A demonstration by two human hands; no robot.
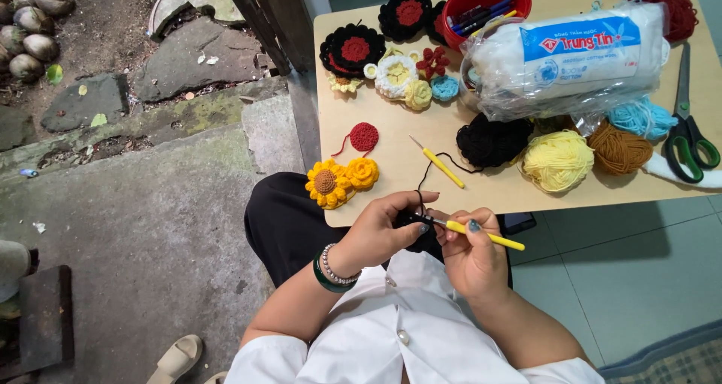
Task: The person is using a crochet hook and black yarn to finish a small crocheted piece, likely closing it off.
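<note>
We pinch the small black crochet piece (410,220) in our left hand (383,230) while our right hand (470,252) clenches the yellow-handled hook (481,233) pen-style — its tip meeting the work, yarn trailing to the black ball (492,139) at one o'clock on the table (391,166).

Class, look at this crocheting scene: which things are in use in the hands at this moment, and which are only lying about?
In use:
left hand pinching the small black crochet piece
right hand holding the yellow-handled hook
black yarn ball, strand running to the work

Lying about:
spare yellow hook
green scissors
yellow crocheted flowers
yellow yarn ball
</note>
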